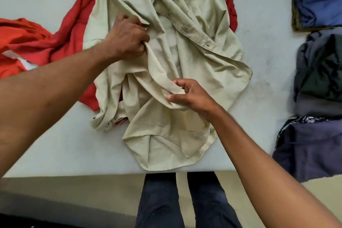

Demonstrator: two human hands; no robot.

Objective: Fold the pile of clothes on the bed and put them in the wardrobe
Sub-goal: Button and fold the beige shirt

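Home bedroom. White-sheeted bed [61, 144] fills most of the frame. Loose laundry at centre and upper left: beige shirt [194, 57], red tops [37, 42]. Folded stacks [314, 153] down the right edge, beige floor [92, 187] at the bottom.

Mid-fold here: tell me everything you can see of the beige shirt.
The beige shirt is a thin woven button-up with collar, buttonhole placket and curved hem. It lies crumpled and open on the white bed, partly over a red garment. The left hand grips a fold near its middle; the right hand pinches fabric lower down.
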